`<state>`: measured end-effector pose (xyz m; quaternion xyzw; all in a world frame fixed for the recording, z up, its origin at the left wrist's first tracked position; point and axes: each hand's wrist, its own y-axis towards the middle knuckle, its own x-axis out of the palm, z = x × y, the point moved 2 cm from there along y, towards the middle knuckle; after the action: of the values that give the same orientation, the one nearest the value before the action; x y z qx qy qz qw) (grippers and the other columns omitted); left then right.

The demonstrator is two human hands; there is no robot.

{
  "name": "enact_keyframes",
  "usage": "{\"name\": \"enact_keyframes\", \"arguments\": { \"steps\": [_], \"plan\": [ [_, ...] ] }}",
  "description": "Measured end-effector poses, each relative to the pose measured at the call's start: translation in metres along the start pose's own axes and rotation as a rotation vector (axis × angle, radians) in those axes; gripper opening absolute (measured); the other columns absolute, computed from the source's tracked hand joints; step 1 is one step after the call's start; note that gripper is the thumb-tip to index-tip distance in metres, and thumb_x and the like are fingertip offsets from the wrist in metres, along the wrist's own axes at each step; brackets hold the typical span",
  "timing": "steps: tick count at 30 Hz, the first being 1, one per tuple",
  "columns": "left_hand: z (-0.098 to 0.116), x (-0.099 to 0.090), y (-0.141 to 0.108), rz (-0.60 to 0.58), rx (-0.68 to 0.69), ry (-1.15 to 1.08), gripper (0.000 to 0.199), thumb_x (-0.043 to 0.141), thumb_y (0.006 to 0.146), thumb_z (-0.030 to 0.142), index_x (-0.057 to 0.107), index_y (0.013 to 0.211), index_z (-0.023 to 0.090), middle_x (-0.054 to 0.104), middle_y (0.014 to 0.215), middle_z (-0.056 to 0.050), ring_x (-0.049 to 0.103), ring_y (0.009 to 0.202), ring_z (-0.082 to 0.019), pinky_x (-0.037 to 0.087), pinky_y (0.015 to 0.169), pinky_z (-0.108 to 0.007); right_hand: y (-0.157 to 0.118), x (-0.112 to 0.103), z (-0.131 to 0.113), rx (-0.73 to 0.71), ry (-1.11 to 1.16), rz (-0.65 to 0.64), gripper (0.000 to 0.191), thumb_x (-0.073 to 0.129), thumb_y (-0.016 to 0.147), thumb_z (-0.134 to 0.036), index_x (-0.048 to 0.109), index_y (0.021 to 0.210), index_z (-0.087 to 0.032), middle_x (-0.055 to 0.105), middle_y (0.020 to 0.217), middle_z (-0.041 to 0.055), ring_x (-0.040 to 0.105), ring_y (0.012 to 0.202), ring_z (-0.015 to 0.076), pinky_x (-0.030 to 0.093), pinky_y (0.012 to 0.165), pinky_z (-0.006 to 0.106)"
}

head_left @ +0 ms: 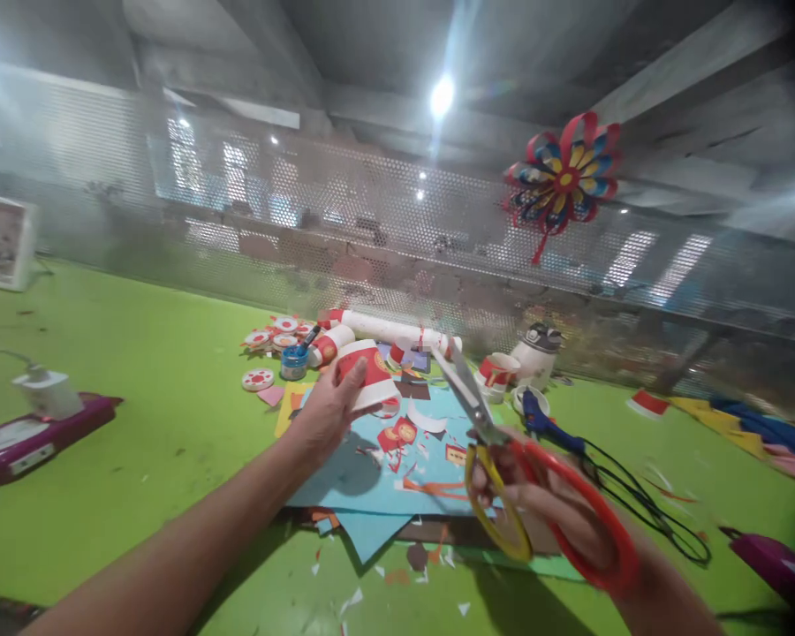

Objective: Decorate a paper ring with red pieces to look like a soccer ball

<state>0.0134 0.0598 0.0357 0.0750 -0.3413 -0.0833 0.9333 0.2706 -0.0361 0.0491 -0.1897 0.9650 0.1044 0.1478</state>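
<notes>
In my left hand [329,405] is a red and white paper cup [366,374], tilted, the thumb pressed along its side. My right hand [536,490] grips a pair of scissors [480,415] with one yellow and one red handle loop. Its blades are spread a little and point up, to the right of the cup and apart from it. Beneath both hands lies light-blue paper [344,484], strewn with red and gold cutouts [397,435], a curved white strip [427,418] and orange strips [437,487].
Behind the paper are a blue jar [294,362], a white roll [397,329] and round decorated pieces [258,380]. A blue glue gun [549,426] with a black cord lies right. Purple power strips [46,442] sit at both sides. A paper flower [565,179] hangs above.
</notes>
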Motion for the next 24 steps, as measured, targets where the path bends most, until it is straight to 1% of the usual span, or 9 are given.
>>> {"name": "enact_keyframes", "arguments": {
  "steps": [2,3,4,7,9,13,18,21,24],
  "plan": [
    [0.007,-0.003,0.006,0.055,0.056,-0.014,0.043,0.073,0.079,0.045,0.061,0.110,0.018,0.072,0.096,-0.006,0.069,0.078,-0.017,0.059,0.065,-0.027,-0.005,0.016,0.002,0.112,-0.029,-0.007,0.029,0.062,0.087,-0.044,0.061,0.114,-0.032,0.068,0.105,0.0076,0.066,0.098,0.0269,0.054,0.087,0.039],
    [0.009,-0.005,0.008,0.081,0.078,-0.021,0.044,0.070,0.080,0.048,0.060,0.111,0.018,0.072,0.093,-0.005,0.069,0.076,-0.017,0.058,0.064,-0.026,-0.006,0.023,0.004,0.158,-0.042,0.044,0.036,0.063,0.086,-0.047,0.058,0.120,-0.037,0.068,0.110,0.0065,0.066,0.097,0.0267,0.055,0.085,0.038],
    [0.011,-0.007,0.010,0.104,0.093,-0.027,0.045,0.068,0.082,0.050,0.059,0.112,0.019,0.071,0.092,-0.005,0.069,0.076,-0.016,0.058,0.065,-0.026,-0.005,0.029,0.007,0.176,-0.066,0.063,0.036,0.062,0.085,-0.050,0.058,0.119,-0.039,0.069,0.108,0.0062,0.067,0.092,0.0266,0.056,0.080,0.038],
    [0.011,-0.009,0.012,0.148,0.112,-0.039,0.046,0.062,0.085,0.054,0.059,0.113,0.018,0.072,0.094,-0.007,0.069,0.079,-0.017,0.058,0.072,-0.029,0.005,0.048,0.008,0.134,-0.189,0.008,0.025,0.055,0.087,-0.057,0.061,0.098,-0.035,0.065,0.080,0.0036,0.063,0.072,0.0231,0.053,0.068,0.036],
    [0.007,-0.009,0.010,0.152,0.100,-0.045,0.047,0.060,0.085,0.056,0.061,0.110,0.016,0.072,0.094,-0.009,0.070,0.080,-0.019,0.058,0.073,-0.031,0.013,0.058,0.004,0.085,-0.241,-0.034,0.029,0.050,0.089,-0.060,0.057,0.090,-0.032,0.060,0.075,0.0017,0.057,0.066,0.0201,0.048,0.060,0.033],
    [-0.002,-0.008,0.008,0.141,0.067,-0.057,0.049,0.062,0.084,0.056,0.063,0.109,0.015,0.073,0.094,-0.011,0.070,0.080,-0.021,0.058,0.074,-0.034,0.024,0.069,-0.005,0.049,-0.275,-0.066,0.036,0.043,0.090,-0.064,0.052,0.093,-0.029,0.056,0.075,0.0006,0.051,0.063,0.0173,0.042,0.054,0.029],
    [-0.005,-0.004,0.005,0.158,0.098,-0.081,0.051,0.062,0.084,0.055,0.058,0.122,0.021,0.072,0.099,-0.007,0.069,0.081,-0.018,0.058,0.076,-0.032,0.026,0.081,-0.002,0.040,-0.240,0.010,0.047,0.038,0.089,-0.071,0.050,0.097,-0.026,0.048,0.068,-0.0023,0.046,0.059,0.0153,0.037,0.055,0.029],
    [-0.009,0.000,0.002,0.166,0.087,-0.087,0.054,0.062,0.084,0.056,0.057,0.124,0.019,0.073,0.096,-0.007,0.069,0.078,-0.018,0.058,0.073,-0.032,0.027,0.087,-0.001,0.030,-0.230,0.008,0.047,0.036,0.091,-0.069,0.048,0.099,-0.025,0.044,0.066,-0.0040,0.040,0.056,0.0132,0.031,0.052,0.027],
    [-0.014,0.003,-0.002,0.181,0.073,-0.089,0.054,0.064,0.083,0.054,0.057,0.122,0.017,0.073,0.094,-0.008,0.070,0.078,-0.019,0.058,0.075,-0.033,0.026,0.089,-0.001,0.045,-0.210,0.015,0.050,0.034,0.092,-0.069,0.048,0.101,-0.022,0.042,0.066,-0.0047,0.037,0.056,0.0119,0.029,0.051,0.026]
  ]
}}
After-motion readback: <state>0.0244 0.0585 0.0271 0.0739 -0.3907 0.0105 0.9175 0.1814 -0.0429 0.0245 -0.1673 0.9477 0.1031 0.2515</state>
